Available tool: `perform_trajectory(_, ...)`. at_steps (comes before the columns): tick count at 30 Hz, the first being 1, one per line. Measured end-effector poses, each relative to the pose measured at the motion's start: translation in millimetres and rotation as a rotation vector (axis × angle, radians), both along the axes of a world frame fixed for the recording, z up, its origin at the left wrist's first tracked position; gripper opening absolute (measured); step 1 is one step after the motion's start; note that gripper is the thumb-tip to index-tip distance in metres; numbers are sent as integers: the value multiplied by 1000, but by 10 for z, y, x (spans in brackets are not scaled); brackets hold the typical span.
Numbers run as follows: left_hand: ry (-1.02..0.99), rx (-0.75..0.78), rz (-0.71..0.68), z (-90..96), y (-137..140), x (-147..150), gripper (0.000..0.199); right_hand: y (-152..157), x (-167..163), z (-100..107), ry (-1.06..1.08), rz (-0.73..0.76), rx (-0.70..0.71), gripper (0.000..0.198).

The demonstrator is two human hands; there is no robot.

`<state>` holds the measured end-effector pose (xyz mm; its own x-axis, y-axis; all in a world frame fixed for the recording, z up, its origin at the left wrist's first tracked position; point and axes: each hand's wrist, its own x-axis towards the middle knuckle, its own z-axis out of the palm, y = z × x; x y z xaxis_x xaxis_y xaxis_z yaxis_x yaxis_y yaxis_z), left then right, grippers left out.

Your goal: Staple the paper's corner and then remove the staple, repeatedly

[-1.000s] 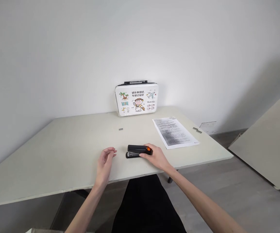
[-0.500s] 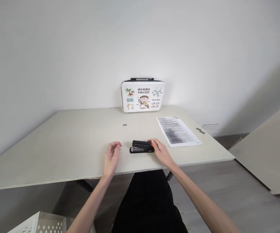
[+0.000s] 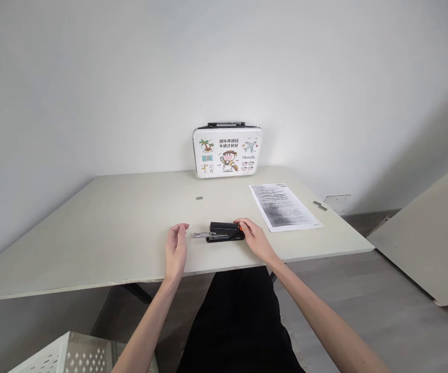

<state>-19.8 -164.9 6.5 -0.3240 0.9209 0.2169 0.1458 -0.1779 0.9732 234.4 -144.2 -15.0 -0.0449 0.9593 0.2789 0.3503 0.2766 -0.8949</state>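
A black stapler (image 3: 226,232) lies on the table with its front end to the left. Its metal staple tray (image 3: 202,235) sticks out past the front on that side. My right hand (image 3: 255,239) is closed around the rear end, with the thumb by a small orange part. My left hand (image 3: 176,252) is held just left of the tray, apart from it, fingers loosely curved and nothing visible in them. Behind the stapler a small grey staple strip (image 3: 199,198) rests on the table.
A white cartoon-printed case (image 3: 227,153) with a black handle stands against the wall. To the right lies a printed sheet (image 3: 284,207), with more grey strips (image 3: 320,205) near the table's right edge. A white perforated basket (image 3: 86,357) is below at left.
The metal staple tray has slid out of the stapler's front toward the left. My left hand has shifted slightly left; my right hand keeps its hold on the rear end.
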Motion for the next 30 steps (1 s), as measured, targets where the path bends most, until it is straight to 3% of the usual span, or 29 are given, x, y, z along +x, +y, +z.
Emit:
perform_trajectory(8,-43,-14,-45,-22,-5,-19,31,-77,-4,91,-110,78,-37,35)
perform_trajectory(13,-344,-86,-95,36,-125,55,27,-238,-54,105,-96,0,38,30)
perform_trajectory(16,-684,-225,-131,152,-190,162,23,-429,-107,132,-80,-22,193,25)
perform_trajectory(20,-998,-496,-265,320,-183,251,32,-624,-171,228,-184,49,585,34)
perform_trajectory(24,-1056,-554,-279,399,-144,204,30,-694,-223,324,-342,83,813,43)
perform_trajectory(30,-1094,-540,-241,407,-108,78,28,-705,-265,362,-404,75,907,41)
